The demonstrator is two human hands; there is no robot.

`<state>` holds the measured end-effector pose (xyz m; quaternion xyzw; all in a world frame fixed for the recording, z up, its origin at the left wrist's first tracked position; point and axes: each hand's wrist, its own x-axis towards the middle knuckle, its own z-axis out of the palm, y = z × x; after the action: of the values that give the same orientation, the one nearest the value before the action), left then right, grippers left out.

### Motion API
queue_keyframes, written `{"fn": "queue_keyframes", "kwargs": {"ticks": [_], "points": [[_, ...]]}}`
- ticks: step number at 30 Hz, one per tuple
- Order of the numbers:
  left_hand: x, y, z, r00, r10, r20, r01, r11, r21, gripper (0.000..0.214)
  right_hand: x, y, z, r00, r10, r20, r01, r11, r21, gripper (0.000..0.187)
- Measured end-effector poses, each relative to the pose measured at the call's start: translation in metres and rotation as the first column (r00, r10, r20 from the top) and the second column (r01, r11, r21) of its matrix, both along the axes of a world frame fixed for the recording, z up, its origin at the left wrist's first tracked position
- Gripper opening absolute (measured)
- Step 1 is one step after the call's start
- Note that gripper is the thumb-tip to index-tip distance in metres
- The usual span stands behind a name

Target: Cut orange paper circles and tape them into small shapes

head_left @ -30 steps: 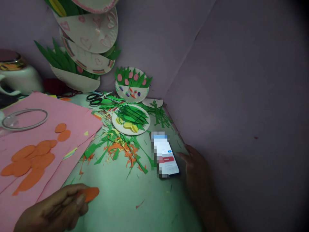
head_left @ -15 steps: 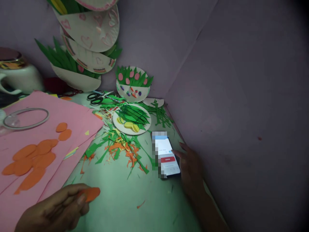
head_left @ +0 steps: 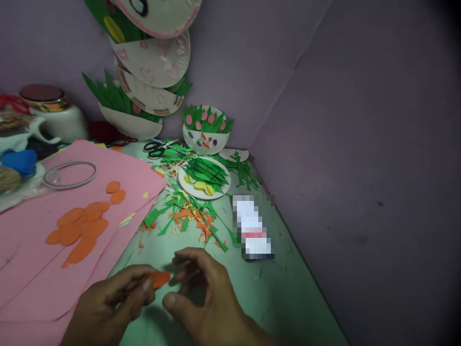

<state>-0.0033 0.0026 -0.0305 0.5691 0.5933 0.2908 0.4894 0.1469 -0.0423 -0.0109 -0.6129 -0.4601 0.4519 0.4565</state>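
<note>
An orange paper oval (head_left: pixel 161 279) is pinched between the thumb and fingers of my left hand (head_left: pixel 115 302), low in the head view. Just right of it, my right hand (head_left: pixel 212 298) is open, thumb and fingers apart, its tips close to the oval's free end. More orange paper ovals (head_left: pixel 81 223) lie overlapping on pink paper sheets (head_left: pixel 36 269) to the left. Beyond my right hand a phone (head_left: pixel 254 228) rests on the green table, its screen lit and blurred out.
A white paper plate (head_left: pixel 182 185) holds green strips and yellow ovals. Green and orange scraps (head_left: pixel 194 216) surround it. Black-handled scissors (head_left: pixel 156 148) lie behind. Decorated half plates (head_left: pixel 158 62) lean on the wall, a ring (head_left: pixel 70 186) rests on the pink paper, and a white mug (head_left: pixel 65 122) stands far left.
My right hand has left the phone and come left beside the orange oval. My left hand still holds the oval. The view has shifted slightly left.
</note>
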Motion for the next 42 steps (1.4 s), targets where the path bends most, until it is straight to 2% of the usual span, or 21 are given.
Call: {"fn": "queue_keyframes", "kwargs": {"ticks": [3,6,9,15,21,26,33,37,42], "points": [[0.002,0.0,0.006,0.998,-0.058,0.025,0.057,0.998,0.034,0.024,-0.008,0.01,-0.005,0.996,0.026,-0.082,-0.033,0.996,-0.089,0.032],[0.004,-0.001,0.009,0.991,-0.109,0.075,0.106,0.994,0.037,0.021,-0.012,0.011,-0.014,0.998,-0.01,-0.055,0.006,0.998,-0.068,0.016],[0.003,-0.001,0.008,0.984,-0.171,0.053,0.168,0.984,0.052,0.022,-0.011,0.01,-0.02,0.999,-0.025,-0.034,0.024,1.0,-0.017,0.017],[-0.003,-0.001,0.003,0.958,-0.286,-0.005,0.285,0.954,0.095,0.03,-0.005,0.007,-0.02,0.997,0.041,-0.064,-0.041,0.999,-0.011,0.021],[-0.007,-0.001,-0.003,0.934,-0.357,0.017,0.354,0.931,0.09,0.033,-0.001,0.001,-0.019,0.993,0.1,0.069,-0.102,0.994,0.037,0.022],[-0.007,-0.001,-0.004,0.925,-0.375,-0.065,0.38,0.912,0.151,0.032,-0.001,0.002,-0.018,0.988,0.084,0.128,-0.089,0.995,0.035,0.023],[-0.008,0.001,-0.004,0.86,-0.482,-0.167,0.509,0.835,0.209,0.033,-0.003,-0.001,-0.018,0.991,0.073,0.113,-0.083,0.993,0.085,0.021],[-0.006,0.0,-0.002,0.864,-0.466,-0.191,0.501,0.833,0.234,0.031,-0.004,-0.002,-0.023,0.991,0.075,0.111,-0.085,0.992,0.091,0.018],[-0.004,-0.002,0.003,0.882,-0.457,-0.117,0.472,0.856,0.21,0.028,-0.003,0.001,-0.029,0.992,0.082,0.099,-0.092,0.991,0.097,0.018]]}}
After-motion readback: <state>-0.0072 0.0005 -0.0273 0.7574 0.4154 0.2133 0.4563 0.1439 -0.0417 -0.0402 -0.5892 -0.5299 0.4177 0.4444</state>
